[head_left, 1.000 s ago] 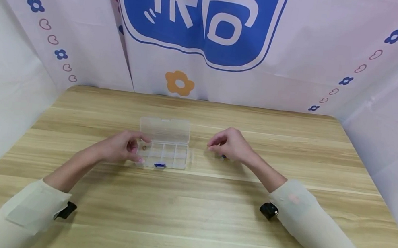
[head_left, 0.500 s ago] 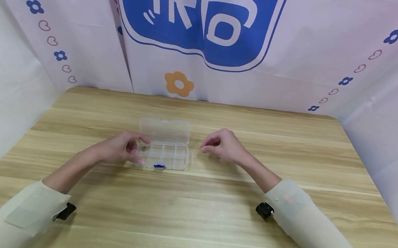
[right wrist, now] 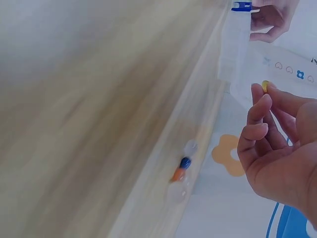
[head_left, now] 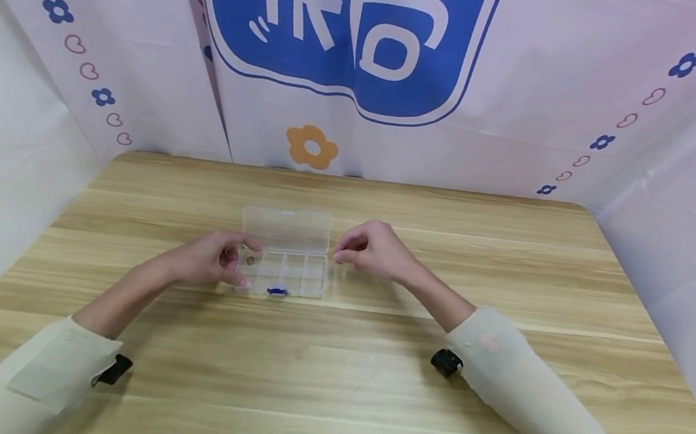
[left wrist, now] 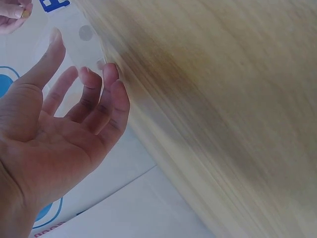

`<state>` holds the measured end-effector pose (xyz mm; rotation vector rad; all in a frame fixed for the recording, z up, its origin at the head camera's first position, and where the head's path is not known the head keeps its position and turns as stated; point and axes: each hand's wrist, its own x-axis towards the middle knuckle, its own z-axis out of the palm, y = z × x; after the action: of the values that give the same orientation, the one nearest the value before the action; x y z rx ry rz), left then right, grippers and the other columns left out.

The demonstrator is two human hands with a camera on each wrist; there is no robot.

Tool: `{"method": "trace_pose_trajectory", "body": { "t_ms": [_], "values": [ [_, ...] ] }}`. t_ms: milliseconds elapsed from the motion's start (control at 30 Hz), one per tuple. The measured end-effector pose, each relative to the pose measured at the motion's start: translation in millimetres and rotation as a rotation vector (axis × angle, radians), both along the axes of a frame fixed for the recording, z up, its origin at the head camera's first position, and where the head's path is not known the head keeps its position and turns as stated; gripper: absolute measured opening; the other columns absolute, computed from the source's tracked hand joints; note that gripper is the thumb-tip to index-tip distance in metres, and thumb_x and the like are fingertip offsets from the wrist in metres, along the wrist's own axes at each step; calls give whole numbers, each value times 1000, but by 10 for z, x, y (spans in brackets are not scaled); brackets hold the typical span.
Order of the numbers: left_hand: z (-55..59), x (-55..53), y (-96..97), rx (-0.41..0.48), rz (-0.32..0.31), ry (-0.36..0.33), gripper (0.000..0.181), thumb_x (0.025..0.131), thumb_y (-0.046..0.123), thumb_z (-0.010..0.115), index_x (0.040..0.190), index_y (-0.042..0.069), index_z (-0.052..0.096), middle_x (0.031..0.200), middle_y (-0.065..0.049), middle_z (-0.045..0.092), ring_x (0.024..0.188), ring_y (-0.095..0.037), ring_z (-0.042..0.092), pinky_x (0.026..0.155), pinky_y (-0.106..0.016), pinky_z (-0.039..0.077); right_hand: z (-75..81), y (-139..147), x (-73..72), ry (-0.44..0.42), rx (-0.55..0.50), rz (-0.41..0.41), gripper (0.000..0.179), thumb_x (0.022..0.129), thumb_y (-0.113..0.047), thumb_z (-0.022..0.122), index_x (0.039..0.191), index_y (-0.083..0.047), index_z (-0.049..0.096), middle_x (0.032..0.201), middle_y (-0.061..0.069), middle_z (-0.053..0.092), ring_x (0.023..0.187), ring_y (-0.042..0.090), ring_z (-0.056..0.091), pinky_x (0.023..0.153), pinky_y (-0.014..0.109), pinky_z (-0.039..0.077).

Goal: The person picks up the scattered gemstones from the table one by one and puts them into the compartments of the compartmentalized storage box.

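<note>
A clear plastic compartment box stands on the table with its lid folded back and a blue latch at its front. My left hand holds the box's left end, thumb at the front corner and index finger at the back one. In the back left compartment lies a small brownish round piece. Just past the box's right end, my right hand pinches a small rounded yellow piece between thumb and index finger. The head view hides this piece behind the fingertips.
In the right wrist view, several small pieces lie on the table: a blue one, an orange one and clear round ones. A printed white cloth rises behind the wood-grain table.
My right hand has moved left, away from the small pieces on the table, to beside the box. The left hand has stayed at the box's left end.
</note>
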<state>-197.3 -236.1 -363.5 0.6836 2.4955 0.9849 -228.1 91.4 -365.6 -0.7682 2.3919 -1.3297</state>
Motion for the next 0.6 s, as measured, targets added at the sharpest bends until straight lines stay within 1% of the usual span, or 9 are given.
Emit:
{"method": "trace_pose_trajectory", "body": {
  "t_ms": [67, 133, 167, 233, 333, 400, 500, 600],
  "values": [
    [0, 2, -3, -1, 0, 1, 58, 87, 7, 83, 135, -12, 57, 73, -3, 55, 66, -15, 47, 59, -25, 41, 17, -49, 0, -4, -8, 7, 9, 96, -4, 73, 97, 3, 78, 92, 17, 77, 84, 38, 70, 72, 44, 61],
    [0, 2, -2, -2, -1, 4, 58, 87, 7, 83, 135, -12, 57, 73, -3, 55, 65, -14, 47, 59, -25, 41, 32, -100, 0, -5, -12, 8, 8, 96, -4, 74, 96, 3, 78, 91, 17, 77, 82, 37, 70, 73, 45, 61],
    [1, 2, -1, -2, -2, 4, 58, 87, 7, 83, 135, -12, 57, 72, -3, 54, 65, -14, 47, 59, -25, 41, 39, -126, 0, 0, -10, 9, 7, 95, -4, 74, 95, 2, 78, 91, 16, 76, 80, 35, 70, 72, 44, 61],
    [6, 3, 3, -4, -5, 4, 58, 87, 7, 83, 135, -12, 56, 72, -3, 54, 64, -14, 47, 58, -25, 40, 49, -184, 0, 20, 5, 13, 7, 95, -5, 74, 94, 1, 78, 88, 13, 77, 76, 29, 69, 69, 37, 59],
    [14, 5, 4, -9, -4, 0, 58, 87, 6, 82, 135, -13, 56, 71, -3, 54, 64, -14, 47, 58, -25, 40, 65, -280, 0, 50, 23, 28, 7, 95, -6, 75, 93, -1, 79, 86, 9, 77, 72, 18, 65, 64, 27, 54],
    [18, 5, 5, -15, -5, 3, 57, 87, 5, 82, 135, -13, 56, 71, -3, 54, 64, -14, 47, 58, -25, 40, 78, -338, 0, 70, 33, 34, 7, 95, -7, 75, 93, -1, 80, 85, 8, 77, 70, 12, 63, 61, 23, 50],
    [20, 2, 7, -22, -11, 14, 56, 87, 5, 82, 134, -13, 57, 70, -3, 55, 63, -13, 47, 58, -25, 40, 96, -410, -2, 78, 34, 37, 8, 95, -6, 75, 93, 0, 80, 86, 11, 77, 67, 10, 63, 61, 21, 50],
    [21, -1, 6, -27, -16, 26, 55, 87, 5, 82, 133, -13, 58, 70, -2, 55, 63, -13, 47, 57, -24, 40, 107, -463, -11, 75, 35, 44, 8, 95, -6, 75, 94, 0, 80, 87, 13, 77, 66, 13, 65, 61, 22, 52]
  ]
}}
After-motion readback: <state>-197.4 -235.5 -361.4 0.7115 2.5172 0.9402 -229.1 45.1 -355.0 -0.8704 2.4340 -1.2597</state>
